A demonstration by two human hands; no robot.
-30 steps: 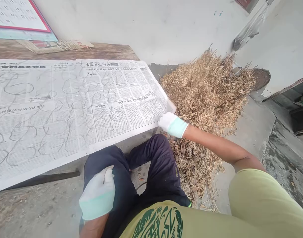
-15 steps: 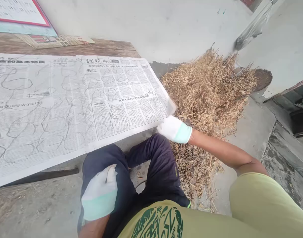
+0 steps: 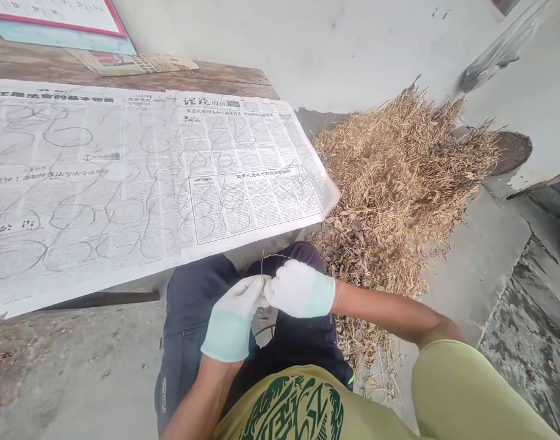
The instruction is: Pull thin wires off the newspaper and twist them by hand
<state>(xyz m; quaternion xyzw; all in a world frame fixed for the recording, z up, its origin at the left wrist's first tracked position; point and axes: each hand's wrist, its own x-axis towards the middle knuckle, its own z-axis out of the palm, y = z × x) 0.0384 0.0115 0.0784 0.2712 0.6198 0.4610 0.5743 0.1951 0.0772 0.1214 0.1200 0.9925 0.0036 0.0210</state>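
Both my hands wear white gloves and meet over my lap, above my dark trousers [image 3: 192, 311]. My left hand [image 3: 234, 315] and my right hand [image 3: 300, 288] pinch together on a thin thread-like strand [image 3: 273, 256] that curves up between them. A large newspaper sheet [image 3: 137, 177] lies spread on the low wooden table [image 3: 41, 64] just beyond my knees, with many thin dark strands laid in loops across it.
A heap of dry straw and husks [image 3: 399, 177] lies on the concrete to my right, against the white wall. A calendar [image 3: 55, 15] and a folded paper [image 3: 133, 61] rest at the table's far edge. A dark bar [image 3: 101, 299] runs under the newspaper's near edge.
My right hand left the newspaper's corner and came back to my lap. My left hand rose from my thigh to meet it. The camera shifted slightly right.
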